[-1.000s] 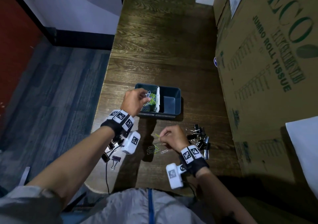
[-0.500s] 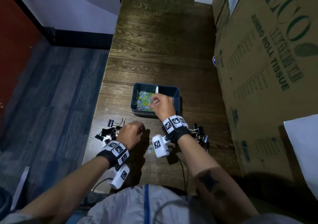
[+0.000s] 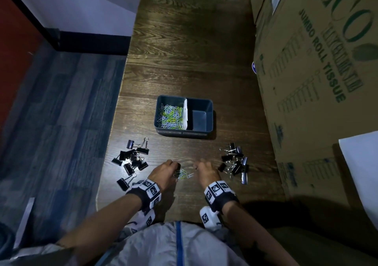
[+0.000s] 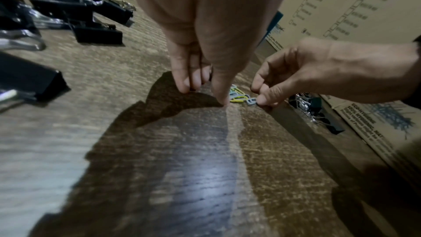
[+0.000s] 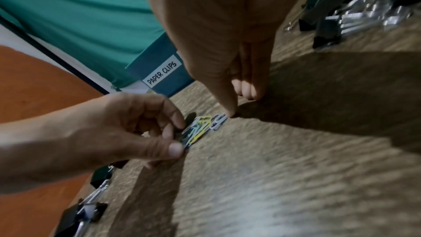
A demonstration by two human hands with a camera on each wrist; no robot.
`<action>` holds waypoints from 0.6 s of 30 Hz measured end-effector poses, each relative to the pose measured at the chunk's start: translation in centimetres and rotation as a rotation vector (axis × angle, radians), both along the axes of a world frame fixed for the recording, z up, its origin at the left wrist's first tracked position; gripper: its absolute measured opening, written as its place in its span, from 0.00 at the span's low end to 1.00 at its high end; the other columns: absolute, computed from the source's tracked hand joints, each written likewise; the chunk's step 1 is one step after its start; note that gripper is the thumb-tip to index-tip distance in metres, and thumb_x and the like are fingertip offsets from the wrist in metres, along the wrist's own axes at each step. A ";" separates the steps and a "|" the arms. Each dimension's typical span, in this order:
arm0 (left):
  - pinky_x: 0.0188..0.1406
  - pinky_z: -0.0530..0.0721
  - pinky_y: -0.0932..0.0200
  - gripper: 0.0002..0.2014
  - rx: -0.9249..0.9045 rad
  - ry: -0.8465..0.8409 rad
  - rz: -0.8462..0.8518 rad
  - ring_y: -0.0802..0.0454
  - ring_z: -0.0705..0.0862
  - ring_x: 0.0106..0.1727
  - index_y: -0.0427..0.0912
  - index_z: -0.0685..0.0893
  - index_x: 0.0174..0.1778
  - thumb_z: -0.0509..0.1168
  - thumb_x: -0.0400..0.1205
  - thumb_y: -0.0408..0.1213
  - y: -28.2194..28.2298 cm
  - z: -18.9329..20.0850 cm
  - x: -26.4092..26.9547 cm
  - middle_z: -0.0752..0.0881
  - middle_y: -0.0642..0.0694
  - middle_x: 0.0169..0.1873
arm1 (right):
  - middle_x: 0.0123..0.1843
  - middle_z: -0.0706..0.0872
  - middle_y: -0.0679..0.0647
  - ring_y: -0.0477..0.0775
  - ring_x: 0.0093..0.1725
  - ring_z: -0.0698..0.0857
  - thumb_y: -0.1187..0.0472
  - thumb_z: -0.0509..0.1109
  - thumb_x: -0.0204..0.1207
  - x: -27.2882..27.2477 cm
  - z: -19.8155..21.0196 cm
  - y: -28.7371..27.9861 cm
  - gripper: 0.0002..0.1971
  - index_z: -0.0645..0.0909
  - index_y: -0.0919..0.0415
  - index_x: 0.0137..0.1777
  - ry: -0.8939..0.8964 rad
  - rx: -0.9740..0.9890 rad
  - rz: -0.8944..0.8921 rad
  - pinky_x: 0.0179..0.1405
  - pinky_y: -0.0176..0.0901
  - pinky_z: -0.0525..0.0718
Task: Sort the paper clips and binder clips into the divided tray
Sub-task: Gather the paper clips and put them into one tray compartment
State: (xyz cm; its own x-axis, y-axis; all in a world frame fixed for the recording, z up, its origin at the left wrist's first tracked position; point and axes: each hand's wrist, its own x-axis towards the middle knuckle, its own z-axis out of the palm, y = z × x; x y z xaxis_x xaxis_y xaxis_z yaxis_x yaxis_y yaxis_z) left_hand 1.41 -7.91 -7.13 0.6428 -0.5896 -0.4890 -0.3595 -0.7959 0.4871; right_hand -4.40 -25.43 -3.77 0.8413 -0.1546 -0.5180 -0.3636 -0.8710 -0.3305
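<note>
Looks like an office storeroom: dark wood-grain desk point(image 3: 190, 65) hard against stacked cardboard cartons point(image 3: 319, 77) printed "JUMBO ROLL TISSUE", grey-blue carpet tiles point(image 3: 61, 110) below, white wall with black skirting point(image 3: 90, 42), red panel point(image 3: 14, 46) at left.

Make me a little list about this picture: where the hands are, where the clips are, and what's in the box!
left hand: on the table, fingers at the loose paper clips
right hand: on the other side of that small heap, fingertips at one clip
tray: two parts, split by a white divider
left part: full of coloured paper clips
right part: nothing visible inside
binder clips: one black pile to the left, another pile to the right, all on the table
label: reads PAPER CLIPS
</note>
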 end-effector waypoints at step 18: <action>0.45 0.81 0.51 0.13 -0.071 -0.182 -0.135 0.39 0.82 0.54 0.34 0.83 0.57 0.66 0.78 0.31 -0.8 0.4 -0.8 0.82 0.37 0.54 | 0.59 0.84 0.54 0.61 0.58 0.86 0.67 0.72 0.72 0.2 -3.4 2.5 0.16 0.87 0.56 0.59 -0.125 0.072 0.093 0.56 0.51 0.85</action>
State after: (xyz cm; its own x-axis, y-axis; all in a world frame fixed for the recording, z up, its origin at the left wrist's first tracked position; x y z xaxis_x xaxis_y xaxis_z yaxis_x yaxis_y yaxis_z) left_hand 0.58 -8.68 -6.74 0.6293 -0.7051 -0.3268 -0.5473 -0.7007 0.4578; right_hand -4.15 -22.95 -7.18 0.9089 -0.0395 -0.4152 -0.2349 -0.8711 -0.4313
